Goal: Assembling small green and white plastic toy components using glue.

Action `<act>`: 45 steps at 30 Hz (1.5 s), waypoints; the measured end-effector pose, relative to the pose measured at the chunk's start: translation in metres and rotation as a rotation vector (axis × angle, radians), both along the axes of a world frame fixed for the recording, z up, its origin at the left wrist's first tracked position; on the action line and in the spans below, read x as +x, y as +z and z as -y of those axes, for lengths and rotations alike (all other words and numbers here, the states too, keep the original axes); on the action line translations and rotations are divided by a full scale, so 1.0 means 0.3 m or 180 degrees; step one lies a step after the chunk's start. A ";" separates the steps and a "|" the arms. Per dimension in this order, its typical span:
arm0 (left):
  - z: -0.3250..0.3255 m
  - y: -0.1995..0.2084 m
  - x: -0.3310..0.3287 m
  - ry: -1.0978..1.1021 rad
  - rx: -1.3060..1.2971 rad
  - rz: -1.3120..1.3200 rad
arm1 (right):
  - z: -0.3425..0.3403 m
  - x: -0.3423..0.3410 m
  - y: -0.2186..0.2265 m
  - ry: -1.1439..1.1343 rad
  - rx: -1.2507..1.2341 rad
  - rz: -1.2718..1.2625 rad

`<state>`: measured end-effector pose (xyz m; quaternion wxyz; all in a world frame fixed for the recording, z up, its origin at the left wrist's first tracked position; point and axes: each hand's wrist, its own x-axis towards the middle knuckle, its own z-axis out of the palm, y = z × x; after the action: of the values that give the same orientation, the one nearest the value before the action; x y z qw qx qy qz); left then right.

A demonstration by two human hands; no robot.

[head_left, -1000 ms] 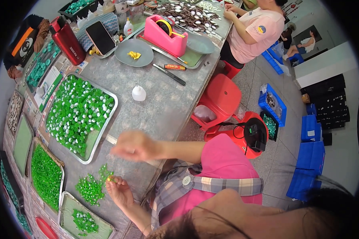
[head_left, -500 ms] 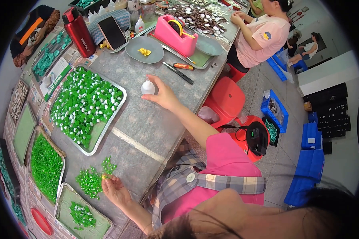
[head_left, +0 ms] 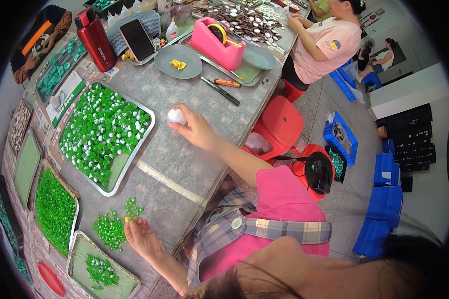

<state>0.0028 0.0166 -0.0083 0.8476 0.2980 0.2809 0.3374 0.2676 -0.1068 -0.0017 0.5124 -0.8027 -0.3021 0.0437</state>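
Note:
My right hand (head_left: 197, 130) is closed round a small round white squeeze bottle (head_left: 175, 116), held above the grey table between thumb and fingers. At the lower left, my left hand (head_left: 143, 239) has its fingers drawn together, with something yellow at a fingertip; what they pinch, if anything, is too small to make out. Beside those fingers lies a loose pile of small green pieces (head_left: 110, 230) with shiny bits among them. A metal tray (head_left: 118, 182) at the left holds many green pieces with white, black-dotted balls. Nearer, another tray (head_left: 127, 290) carries a small heap of similar pieces.
Green beads fill a tray (head_left: 76, 219) at the left. Farther back are a red flask (head_left: 96, 42), a phone (head_left: 137, 40), a grey plate (head_left: 164, 65), a pink tape dispenser (head_left: 212, 47) and a black pen (head_left: 219, 91). Red stools (head_left: 279, 122) stand right; a co-worker (head_left: 329, 45) sits beyond.
My right hand has shifted slightly left and down with the white bottle, which is now turned differently. My left hand stays by the green pile. The whole view has moved a little.

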 end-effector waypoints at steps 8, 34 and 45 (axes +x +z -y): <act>-0.002 0.007 0.032 -0.0117 -0.0073 0.0089 | -0.054 -0.202 0.066 0.0992 0.0848 -0.1214; 0.030 0.017 0.021 -0.0071 -0.0658 0.0306 | -0.099 -0.354 0.124 0.1334 0.1839 -0.0719; 0.035 0.022 0.020 -0.0126 -0.0657 0.0333 | -0.097 -0.366 0.141 0.1479 0.1351 -0.0076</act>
<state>0.0089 0.0061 -0.0017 0.8937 0.1967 0.2636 0.3051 0.1579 -0.0776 0.0406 0.6483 -0.5867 -0.4737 0.1050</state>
